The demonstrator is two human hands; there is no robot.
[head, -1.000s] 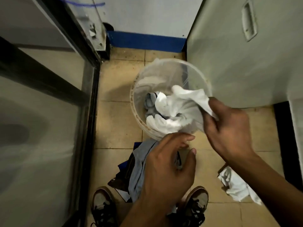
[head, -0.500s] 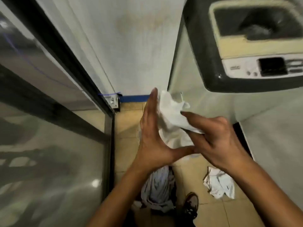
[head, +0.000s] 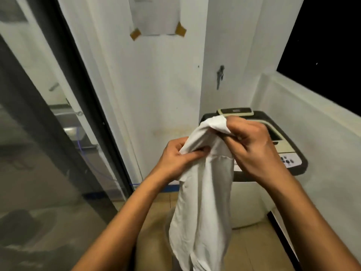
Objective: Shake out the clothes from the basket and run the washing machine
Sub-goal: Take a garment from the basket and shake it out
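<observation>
One white garment is up in the air at chest height, and both hands are on it. The left hand pinches a fold of cloth at the garment's upper left edge, fingers curled into the fabric. The right hand clenches the bunched top of it, just right of the left and a little higher. The rest of the cloth hangs straight down between the forearms, long and loose, its lower end running out of the bottom of the view over the tiled floor.

Where does that put the job? By the look of it this is the shaking-out stage, with the piece gathered at the top and not yet spread or snapped open. The washing machine stands just behind the hands on the right, a top-loader with its lid raised at the far side; the drum is hidden by the right hand, so what is already in there cannot be told. A cluster of buttons shows on its near panel, untouched by either hand. Loading and starting the cycle appear to be left. The basket is out of view.

The count: one garment, two hands, one washing machine, one taped paper notice on the far wall, one glass door at left.
</observation>
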